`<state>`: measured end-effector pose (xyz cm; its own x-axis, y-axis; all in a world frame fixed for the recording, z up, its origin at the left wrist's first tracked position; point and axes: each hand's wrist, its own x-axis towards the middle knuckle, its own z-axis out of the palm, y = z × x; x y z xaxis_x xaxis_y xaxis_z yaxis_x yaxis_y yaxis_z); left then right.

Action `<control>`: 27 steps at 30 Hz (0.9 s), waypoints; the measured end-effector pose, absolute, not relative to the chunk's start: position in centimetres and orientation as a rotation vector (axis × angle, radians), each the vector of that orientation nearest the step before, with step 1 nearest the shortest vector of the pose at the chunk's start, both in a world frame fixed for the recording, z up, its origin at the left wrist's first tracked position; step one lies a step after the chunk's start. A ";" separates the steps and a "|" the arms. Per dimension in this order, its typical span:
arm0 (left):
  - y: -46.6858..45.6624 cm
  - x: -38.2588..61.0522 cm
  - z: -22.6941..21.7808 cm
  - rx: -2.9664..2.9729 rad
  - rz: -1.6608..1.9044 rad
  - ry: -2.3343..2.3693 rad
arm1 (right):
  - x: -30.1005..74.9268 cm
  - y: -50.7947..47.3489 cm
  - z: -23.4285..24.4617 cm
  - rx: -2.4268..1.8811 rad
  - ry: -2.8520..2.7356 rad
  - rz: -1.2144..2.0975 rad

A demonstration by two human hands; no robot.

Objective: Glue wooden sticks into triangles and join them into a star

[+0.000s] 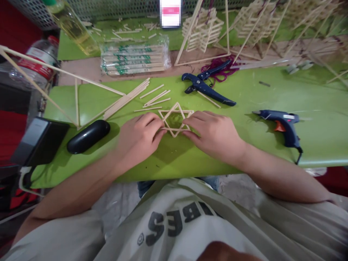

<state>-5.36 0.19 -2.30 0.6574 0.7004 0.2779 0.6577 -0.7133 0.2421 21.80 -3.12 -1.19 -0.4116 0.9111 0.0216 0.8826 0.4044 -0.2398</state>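
Note:
A small six-pointed star of thin wooden sticks [174, 129] sits low over the green tabletop, between my two hands. My left hand [143, 132] pinches its left side, thumb and fingers closed on the sticks. On the opposite side my right hand [214, 132] grips the star's right corner in the same way. Just beyond the star lie several short cut sticks [157, 97] and a bundle of longer sticks [127, 98]. A dark blue cutter [208, 85] rests behind my right hand. Farther right, a blue glue gun [285, 121] with an orange trigger lies on its side.
At the left are a large stick triangle frame [62, 72], a black oval case [88, 137] and a dark box-shaped device [40, 141]. Plastic-wrapped stick packs [136, 58], a bottle of yellow liquid [77, 30] and purple cord [221, 72] lie behind. Lattice stick models [203, 30] stand at the back right.

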 end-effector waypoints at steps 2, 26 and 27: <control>0.2 -5.4 -2.4 2.723 0.522 1.146 | 21.8 -3.1 -1.2 -1.606 -2.499 0.304; 2.8 -6.6 -2.2 2.606 0.486 1.151 | 21.4 -3.6 -2.4 -1.472 -2.394 0.432; 2.6 -6.5 -2.1 2.610 0.481 1.145 | 21.4 -3.5 -2.4 -1.457 -2.395 0.417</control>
<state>-6.49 2.56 -2.09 0.6368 0.7454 0.1972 0.6627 -0.6599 0.3541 21.39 -3.53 -2.36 -0.4372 0.8929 0.1073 0.8040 0.4415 -0.3983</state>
